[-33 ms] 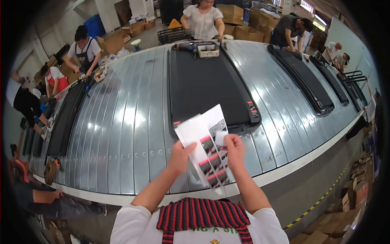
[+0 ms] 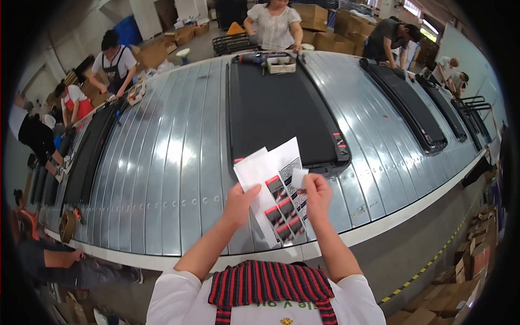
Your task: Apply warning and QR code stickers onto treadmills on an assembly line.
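My left hand (image 2: 240,205) is closed on the left edge of several white sheets, its thumb on top. The front sticker sheet (image 2: 281,154) carries rows of black-and-red stickers and square black-and-white codes. My right hand (image 2: 318,196) pinches a small white label (image 2: 299,177) between thumb and fingertips, just over the sheet's right side. I cannot tell whether the label is fully off the sheet. Beyond the sheets lies a long black treadmill-like deck (image 2: 273,111), with a red-marked sticker (image 2: 339,143) on its near right corner.
The decks rest on a slatted metal conveyor (image 2: 173,124). A white parts tray (image 2: 281,65) and a power drill (image 2: 252,58) sit at the deck's far end. Another black deck (image 2: 403,105) lies to the right, one (image 2: 89,157) to the left. Several people work along the far side.
The sheets have tilted slightly and look sharper. My right hand has shifted a little to the right with the small label; the conveyor scene sits slightly differently in view.
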{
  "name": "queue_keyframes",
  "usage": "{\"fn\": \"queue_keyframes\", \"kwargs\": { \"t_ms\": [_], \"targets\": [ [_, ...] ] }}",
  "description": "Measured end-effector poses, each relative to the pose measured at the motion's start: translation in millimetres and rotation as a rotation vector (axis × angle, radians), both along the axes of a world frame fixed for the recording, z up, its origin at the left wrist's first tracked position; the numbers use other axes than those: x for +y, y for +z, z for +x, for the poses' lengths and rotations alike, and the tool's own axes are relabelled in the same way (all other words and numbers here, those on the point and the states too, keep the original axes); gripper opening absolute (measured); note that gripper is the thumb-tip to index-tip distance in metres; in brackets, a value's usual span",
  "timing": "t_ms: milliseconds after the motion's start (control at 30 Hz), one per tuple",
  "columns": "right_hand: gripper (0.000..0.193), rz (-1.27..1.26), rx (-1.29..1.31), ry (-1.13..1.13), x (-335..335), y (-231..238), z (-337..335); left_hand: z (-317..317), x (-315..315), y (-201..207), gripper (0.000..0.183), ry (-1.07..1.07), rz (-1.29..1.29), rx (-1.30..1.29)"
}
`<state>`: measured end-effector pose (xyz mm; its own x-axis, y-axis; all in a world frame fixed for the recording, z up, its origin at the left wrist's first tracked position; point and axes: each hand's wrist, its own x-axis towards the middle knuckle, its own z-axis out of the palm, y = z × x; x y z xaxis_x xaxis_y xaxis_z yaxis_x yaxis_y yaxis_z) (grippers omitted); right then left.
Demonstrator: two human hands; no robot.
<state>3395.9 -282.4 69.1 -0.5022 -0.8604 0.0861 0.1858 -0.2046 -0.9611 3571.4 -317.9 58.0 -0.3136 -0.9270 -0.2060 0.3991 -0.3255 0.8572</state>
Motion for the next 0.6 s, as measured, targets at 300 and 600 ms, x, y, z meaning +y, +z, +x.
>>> {"fn": "queue_keyframes", "kwargs": {
  "t_ms": [300,600],
  "targets": [
    [0.014,-0.421,1.219,0.182,-20.2,23.1,122.4,63.5,-33.1,-14.5,0.018,0.042,-0.045,-0.007],
    [0.009,-0.19,1.162,0.302,-61.1,13.7,155.4,129.2,-67.3,-24.1,0.02,-0.103,-0.135,-0.408]
  ]
}}
